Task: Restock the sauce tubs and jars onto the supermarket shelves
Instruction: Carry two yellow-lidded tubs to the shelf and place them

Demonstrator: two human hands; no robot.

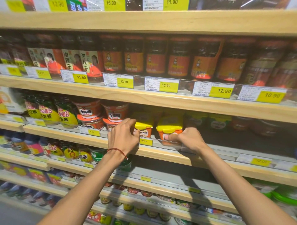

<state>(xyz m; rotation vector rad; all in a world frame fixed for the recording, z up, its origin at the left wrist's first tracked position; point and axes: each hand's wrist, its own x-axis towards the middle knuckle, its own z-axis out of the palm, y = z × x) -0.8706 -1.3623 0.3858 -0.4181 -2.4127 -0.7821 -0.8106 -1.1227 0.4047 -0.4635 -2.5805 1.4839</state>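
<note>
Two hands reach the pale wooden shelf (pixel 160 155): left grip (pixel 123 136) clamped round one yellow-lidded orange plastic sauce tub (pixel 144 128), right grip (pixel 189 138) pinching the twin tub (pixel 170 126) just right of it.

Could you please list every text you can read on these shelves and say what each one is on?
"16.90": left top-rail tag
"11.90": right top-rail tag
"油辣子": jar label
"11.90": first clear jar-shelf tag
"12.80": second jar-shelf tag
"12.90": third jar-shelf tag
"12.90": fourth jar-shelf tag
"10.90": fifth jar-shelf tag
"10.90": tub-shelf tag, below the left yellow-lidded tub
Fine print, other tags and labels: too blurred.
</note>
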